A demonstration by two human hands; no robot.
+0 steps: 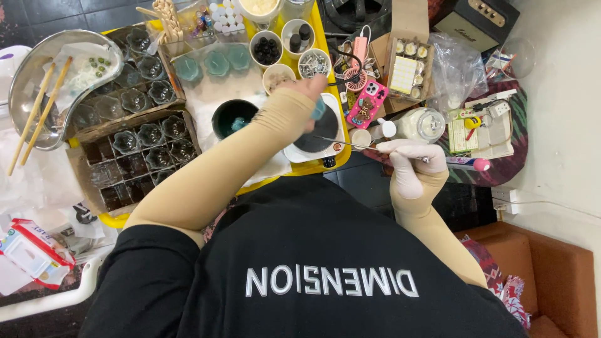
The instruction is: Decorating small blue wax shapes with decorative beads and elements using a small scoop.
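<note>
A: State of the hands?
B: Left hand (311,86) pinches a small teal piece (318,109) over the dark pan (316,135). Right hand (405,164), gloved, grips thin metal tweezers (350,144), tip at the pan's edge.
A: Location?
B: Yellow tray (325,37), beside the black bowl (233,117).

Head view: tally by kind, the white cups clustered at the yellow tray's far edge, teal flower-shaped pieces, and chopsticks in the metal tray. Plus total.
White cups: 4
Teal flower-shaped pieces: 3
Chopsticks: 2
Total: 9
</note>
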